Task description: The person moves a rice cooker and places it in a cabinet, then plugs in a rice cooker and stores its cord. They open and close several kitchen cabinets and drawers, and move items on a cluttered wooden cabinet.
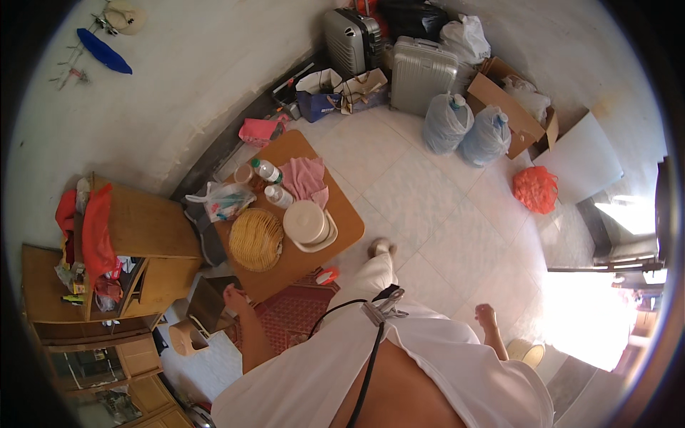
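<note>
My left hand (236, 298) is beside the near corner of a small wooden table (299, 160), above a dark square bin (211, 302). I cannot tell whether it touches either, and its fingers are too small to read. My right hand (486, 315) hangs over the tiled floor with fingers curled in and nothing visible in it. The table bears a round yellow woven-looking lid or basket (256, 239), a cream lidded container (306, 222), a green-capped plastic bottle (267, 170), a white-capped bottle (279, 196), a pink cloth (303, 176) and a plastic bag (230, 202).
A red patterned rug (289, 313) lies by the table. Left stands a wooden cabinet (150, 219). Farther off are a silver suitcase (424, 75), bagged water jugs (448, 125), a cardboard box (503, 115) and a red plastic bag (535, 190). Bright light enters through a doorway (583, 315) at right.
</note>
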Demonstrator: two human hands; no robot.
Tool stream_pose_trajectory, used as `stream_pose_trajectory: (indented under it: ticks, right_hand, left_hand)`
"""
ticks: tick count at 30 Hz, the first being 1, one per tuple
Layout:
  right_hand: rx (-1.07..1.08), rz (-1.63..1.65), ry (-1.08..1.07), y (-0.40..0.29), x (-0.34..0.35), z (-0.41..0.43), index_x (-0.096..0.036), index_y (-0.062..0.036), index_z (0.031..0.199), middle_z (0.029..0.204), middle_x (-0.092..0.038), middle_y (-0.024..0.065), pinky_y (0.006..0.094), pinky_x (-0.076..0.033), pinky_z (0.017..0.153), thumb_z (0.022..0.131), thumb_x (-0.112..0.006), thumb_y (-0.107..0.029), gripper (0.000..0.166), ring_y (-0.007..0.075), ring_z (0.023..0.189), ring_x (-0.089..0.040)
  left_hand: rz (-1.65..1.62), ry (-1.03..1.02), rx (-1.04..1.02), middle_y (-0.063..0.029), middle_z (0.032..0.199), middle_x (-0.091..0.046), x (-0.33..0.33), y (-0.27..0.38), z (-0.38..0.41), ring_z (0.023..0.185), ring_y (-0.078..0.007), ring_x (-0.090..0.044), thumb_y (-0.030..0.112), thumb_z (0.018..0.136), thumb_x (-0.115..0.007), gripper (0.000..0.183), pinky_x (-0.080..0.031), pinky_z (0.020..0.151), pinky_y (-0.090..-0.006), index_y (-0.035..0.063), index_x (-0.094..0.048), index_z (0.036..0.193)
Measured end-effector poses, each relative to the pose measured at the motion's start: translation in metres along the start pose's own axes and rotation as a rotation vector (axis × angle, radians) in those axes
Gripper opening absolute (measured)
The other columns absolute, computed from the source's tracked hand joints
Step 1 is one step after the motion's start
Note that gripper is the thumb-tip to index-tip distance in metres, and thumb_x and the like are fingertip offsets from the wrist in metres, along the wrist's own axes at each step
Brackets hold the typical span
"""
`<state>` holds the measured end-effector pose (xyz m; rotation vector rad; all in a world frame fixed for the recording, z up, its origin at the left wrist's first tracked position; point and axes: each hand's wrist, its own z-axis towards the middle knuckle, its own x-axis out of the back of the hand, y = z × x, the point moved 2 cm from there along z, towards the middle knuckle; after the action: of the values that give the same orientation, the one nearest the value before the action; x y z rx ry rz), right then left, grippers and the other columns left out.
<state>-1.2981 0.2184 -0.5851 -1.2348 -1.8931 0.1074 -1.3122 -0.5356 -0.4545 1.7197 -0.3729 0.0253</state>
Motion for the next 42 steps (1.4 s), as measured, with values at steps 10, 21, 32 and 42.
stream_pose_trajectory:
  ticks: [10, 21, 32, 42]
  right_hand:
    - [0.269, -0.271, -0.279, -0.219, 0.032, 0.146, -0.057, -0.0037, 0.092, 0.068, -0.061, 0.0105, 0.0306, -0.047, 0.057, 0.076, -0.055, -0.027, 0.028, 0.0192, 0.063, -0.060]
    - [0.254, -0.464, -0.298, -0.344, 0.095, 0.327, -0.057, -0.0049, 0.088, 0.075, -0.061, 0.0112, 0.0334, -0.047, 0.061, 0.075, -0.055, -0.031, 0.029, 0.0221, 0.063, -0.060]
    - [0.533, -0.401, -0.380, -0.540, 0.063, 0.492, -0.056, -0.0030, 0.083, 0.071, -0.058, 0.0087, 0.0274, -0.046, 0.056, 0.076, -0.052, -0.023, 0.021, 0.0158, 0.057, -0.058]
    - [0.450, -0.576, -0.536, -0.625, -0.035, 0.509, -0.056, -0.0054, 0.090, 0.073, -0.061, 0.0080, 0.0290, -0.045, 0.060, 0.076, -0.054, -0.028, 0.027, 0.0172, 0.063, -0.058]
  left_hand:
    - [-0.020, -0.204, -0.714, 0.0006, 0.061, -0.042, -0.279, 0.152, -0.052, 0.055, -0.0086, -0.040, 0.021, 0.084, -0.047, 0.017, -0.033, 0.049, -0.0224, 0.0046, -0.052, 0.083]
    - [-0.324, -0.121, -0.071, 0.0019, 0.064, -0.045, -0.419, 0.119, -0.073, 0.055, -0.0066, -0.040, 0.015, 0.086, -0.043, 0.013, -0.033, 0.050, -0.0190, 0.0050, -0.051, 0.088]
    - [-0.171, 0.088, 0.086, 0.0026, 0.060, -0.041, -0.456, 0.109, -0.072, 0.050, -0.0061, -0.037, 0.021, 0.086, -0.044, 0.016, -0.029, 0.043, -0.0181, 0.0066, -0.051, 0.089]
    - [-0.003, 0.073, 0.240, 0.0023, 0.056, -0.043, -0.500, 0.101, 0.019, 0.046, -0.0050, -0.037, 0.023, 0.084, -0.046, 0.019, -0.028, 0.041, -0.0186, 0.0059, -0.048, 0.078]
